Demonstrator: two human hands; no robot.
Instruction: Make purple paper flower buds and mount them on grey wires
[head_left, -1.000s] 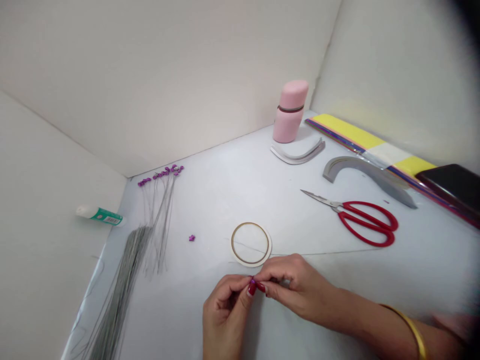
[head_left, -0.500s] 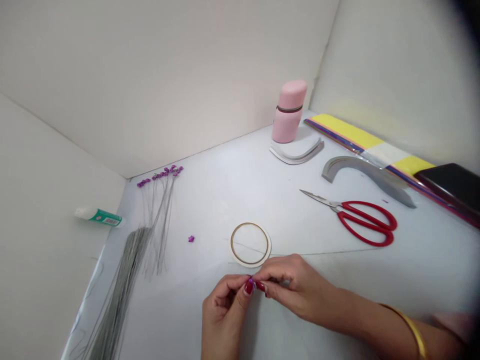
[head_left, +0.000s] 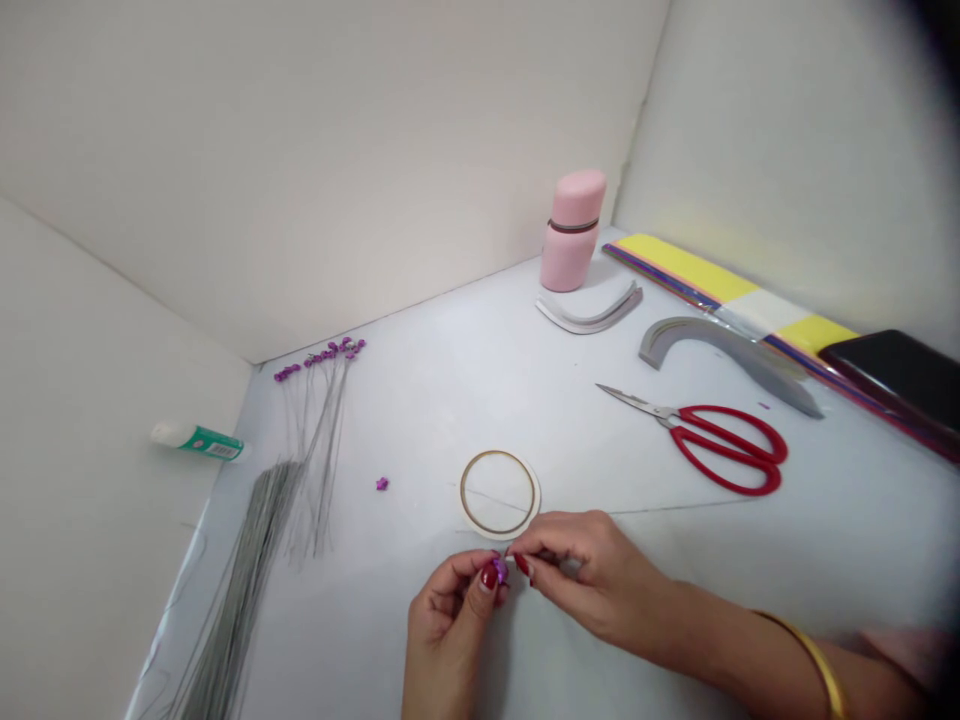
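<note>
Both hands meet at the near edge of the surface (head_left: pixel 420 400), fingertips pinched together on a tiny purple flower bead (head_left: pixel 500 569). Left hand (head_left: pixel 450 625) comes up from below, thumb and forefinger nipping the bead from its left. Right hand (head_left: pixel 592 580) reaches in from the right, wrist low, gold bangle (head_left: pixel 814 660) on the forearm, fingertips closed on something thin at the bead; looks like a wire, too fine to confirm. Step looks like fixing a bead onto a stem; next move needs a steady, fine pinch and exact alignment.

Just beyond the hands lies a tape roll (head_left: pixel 499 492). Loose purple bead (head_left: pixel 382 484) to its left. Wire bundle (head_left: pixel 240 580) along the left edge, beaded stems (head_left: pixel 319 440) beside it, glue bottle (head_left: pixel 196 440) off the left edge. Red scissors (head_left: pixel 705 445) to the right, pink container (head_left: pixel 572 230) at the far corner.
</note>
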